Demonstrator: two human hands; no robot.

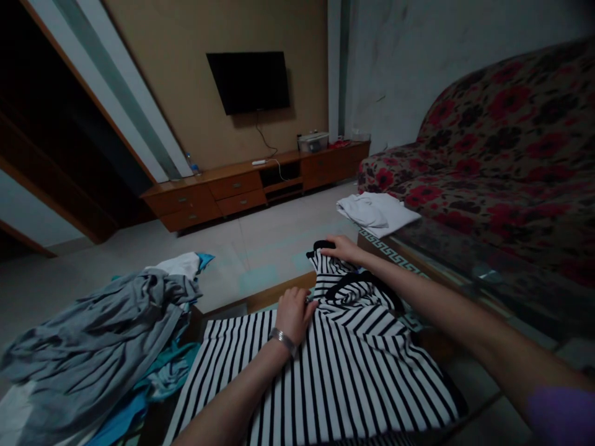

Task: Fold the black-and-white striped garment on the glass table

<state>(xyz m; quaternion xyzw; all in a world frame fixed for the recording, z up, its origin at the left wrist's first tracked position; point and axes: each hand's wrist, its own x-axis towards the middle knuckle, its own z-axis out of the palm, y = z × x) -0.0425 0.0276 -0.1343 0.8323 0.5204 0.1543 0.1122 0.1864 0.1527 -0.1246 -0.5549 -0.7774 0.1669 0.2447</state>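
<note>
**Two bare hands on a black-and-white striped shirt (334, 371) spread over a glass tabletop (395, 257).**

The shirt lies in the lower middle of the view, directly in front of the person, with black-trimmed edges and its upper part bunched into folds. The left hand (294, 313), with a silver bracelet (282, 339) at the wrist, rests on the cloth with its fingers bent; whether they pinch any fabric cannot be told. The right hand (344, 249) reaches farther out and is clamped on a black-edged end of the shirt, its fingertips partly hidden.

At left is a heap of clothes (106, 322), grey on top with blue, teal and white pieces beneath; it runs toward the frame's edge, and what supports it is covered. A folded white cloth (374, 210) lies at the far right of the tabletop.

Across the room, a translucent box (313, 142) stands on a low wooden cabinet (237, 192); its contents are too dim to make out. The cabinet's drawers are closed, and its open middle compartment is dark. Above hangs a black television (251, 82). A floral sofa (488, 136) is cut off at right. The bottom edge of the view crops the shirt and the left forearm.
</note>
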